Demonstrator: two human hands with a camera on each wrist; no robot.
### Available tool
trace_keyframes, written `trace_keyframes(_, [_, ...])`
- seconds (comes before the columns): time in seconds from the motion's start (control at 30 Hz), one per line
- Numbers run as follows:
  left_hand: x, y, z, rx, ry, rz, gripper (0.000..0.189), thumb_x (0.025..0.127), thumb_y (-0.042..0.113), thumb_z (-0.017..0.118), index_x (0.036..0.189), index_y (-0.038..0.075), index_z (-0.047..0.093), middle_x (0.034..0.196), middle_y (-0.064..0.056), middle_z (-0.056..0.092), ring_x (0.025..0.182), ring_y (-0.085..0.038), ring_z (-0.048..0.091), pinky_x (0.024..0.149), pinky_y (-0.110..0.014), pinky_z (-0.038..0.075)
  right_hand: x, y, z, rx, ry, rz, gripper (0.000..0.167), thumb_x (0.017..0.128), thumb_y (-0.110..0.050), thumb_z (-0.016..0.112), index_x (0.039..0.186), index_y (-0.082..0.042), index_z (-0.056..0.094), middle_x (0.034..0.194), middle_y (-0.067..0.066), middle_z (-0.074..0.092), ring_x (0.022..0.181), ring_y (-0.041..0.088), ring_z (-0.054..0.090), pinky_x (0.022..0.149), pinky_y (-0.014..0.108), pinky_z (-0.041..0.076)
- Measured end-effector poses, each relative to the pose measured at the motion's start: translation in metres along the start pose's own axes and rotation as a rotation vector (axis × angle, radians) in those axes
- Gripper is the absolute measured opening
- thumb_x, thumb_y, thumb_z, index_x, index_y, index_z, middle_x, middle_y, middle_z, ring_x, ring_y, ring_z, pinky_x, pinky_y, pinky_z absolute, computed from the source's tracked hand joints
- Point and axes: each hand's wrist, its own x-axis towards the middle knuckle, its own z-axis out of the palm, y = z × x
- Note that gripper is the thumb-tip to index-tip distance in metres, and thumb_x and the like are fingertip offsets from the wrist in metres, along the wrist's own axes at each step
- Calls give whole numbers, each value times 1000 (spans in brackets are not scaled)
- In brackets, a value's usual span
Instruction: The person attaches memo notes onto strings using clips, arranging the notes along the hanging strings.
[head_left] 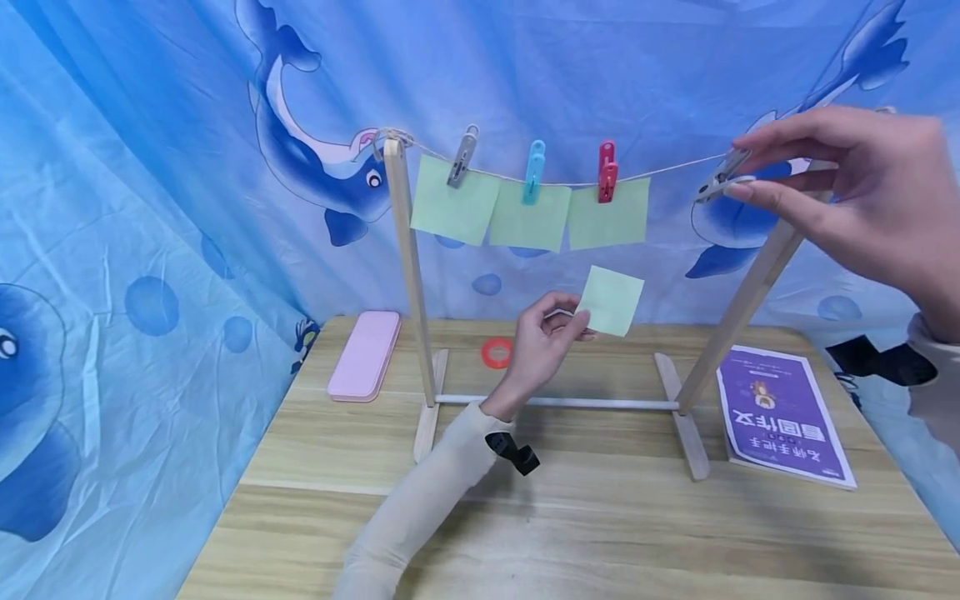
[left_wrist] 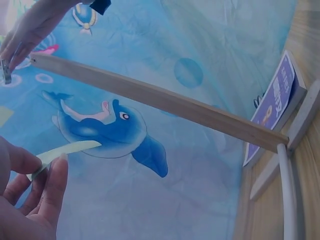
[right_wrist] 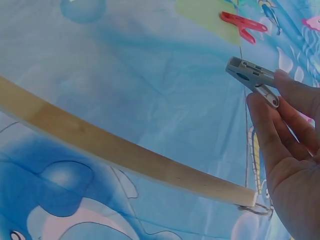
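Note:
My left hand [head_left: 546, 337] pinches a pale green paper square [head_left: 612, 300] by its left edge, below the string [head_left: 678, 168]. Up at the right post, my right hand [head_left: 862, 179] grips a grey clothespin [right_wrist: 252, 79] by its handles, its nose pointing left. Three more green squares hang side by side on the string: one under a grey clothespin [head_left: 463, 157], one under a blue clothespin [head_left: 534, 172], one under a red clothespin [head_left: 607, 172]. The right wrist view shows the held clothespin close to the string. In the left wrist view the held paper [left_wrist: 70, 151] appears nearly edge-on.
The string runs between a left wooden post [head_left: 409, 267] and a right wooden post [head_left: 750, 308], joined low by a white rod [head_left: 600, 403]. On the table [head_left: 600, 533] lie a pink case [head_left: 365, 356], a red tape ring [head_left: 496, 352] and a purple book [head_left: 780, 417].

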Motion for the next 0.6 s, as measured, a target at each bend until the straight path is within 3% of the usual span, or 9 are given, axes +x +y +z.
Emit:
trace_keyframes(0.07, [1, 2, 2, -3, -5, 5, 24, 100, -2, 64, 121, -13, 60, 103, -24, 65, 84, -43, 73, 85, -55, 64, 4, 0, -2, -7, 9, 9, 43, 95, -4, 73, 137, -15, 68, 125, -25, 64, 110, -24, 56, 97, -2, 44])
trace_keyframes(0.2, [4, 4, 7, -14, -25, 18, 25, 101, -2, 64, 123, -12, 60, 107, -33, 65, 92, -59, 68, 87, -48, 66, 10, -2, -6, -13, 17, -10, 42, 98, -7, 70, 140, -16, 67, 130, -21, 66, 113, -21, 57, 98, -1, 44])
trace_keyframes(0.43, [11, 7, 18, -48, -39, 45, 28, 100, -3, 64, 127, -11, 59, 115, -32, 64, 99, -50, 72, 90, -41, 66, 22, 1, -11, -11, 13, 6, 40, 102, -12, 65, 142, -20, 65, 138, -10, 68, 119, -19, 59, 105, 6, 46])
trace_keyframes(0.6, [14, 9, 25, -102, -42, 73, 31, 100, -4, 64, 129, -11, 58, 119, -34, 62, 105, -59, 66, 90, -43, 65, 29, 4, -13, -17, 8, 31, 39, 103, -16, 65, 141, -20, 65, 134, -11, 69, 107, -28, 57, 105, 5, 46])
